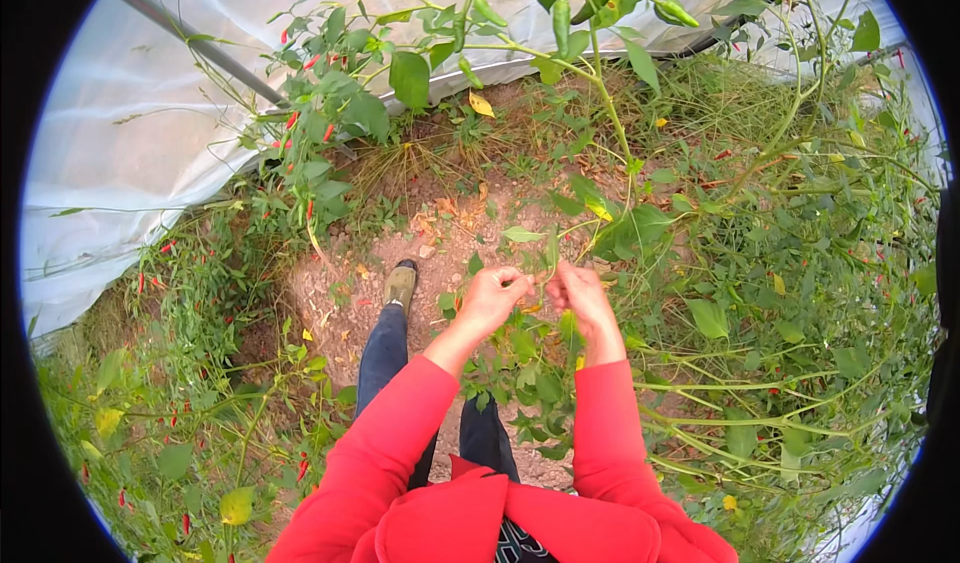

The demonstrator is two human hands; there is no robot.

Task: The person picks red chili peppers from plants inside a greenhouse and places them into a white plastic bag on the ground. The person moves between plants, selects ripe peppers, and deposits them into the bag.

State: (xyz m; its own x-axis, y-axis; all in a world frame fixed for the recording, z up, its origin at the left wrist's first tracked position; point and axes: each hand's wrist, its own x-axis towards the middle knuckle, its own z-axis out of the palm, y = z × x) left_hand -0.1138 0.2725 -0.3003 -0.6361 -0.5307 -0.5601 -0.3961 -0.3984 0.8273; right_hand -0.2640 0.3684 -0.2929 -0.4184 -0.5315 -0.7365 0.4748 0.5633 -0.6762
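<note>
Before my body, both hands are close together among the shoots of a chili pepper plant [615, 117]. My left hand [489, 299] has its thumb and fingers pinched together; what lies between them is too small to make out. Just to its right, my right hand [588, 300] has its fingertips curled on a thin green stem [553, 263]. A narrow gap separates the fingertips of the two hands. Green leaves [637, 229] hang right above my right hand. Below the hands, more pepper foliage [529, 372] partly covers my legs.
Green chili peppers [561, 27] hang from the tall plant at the top. Red chilies [303, 467] dot the bushes on both sides. White plastic sheeting [150, 158] and a metal pole [199, 45] stand at upper left. My shoe [400, 284] rests on stony soil [330, 323].
</note>
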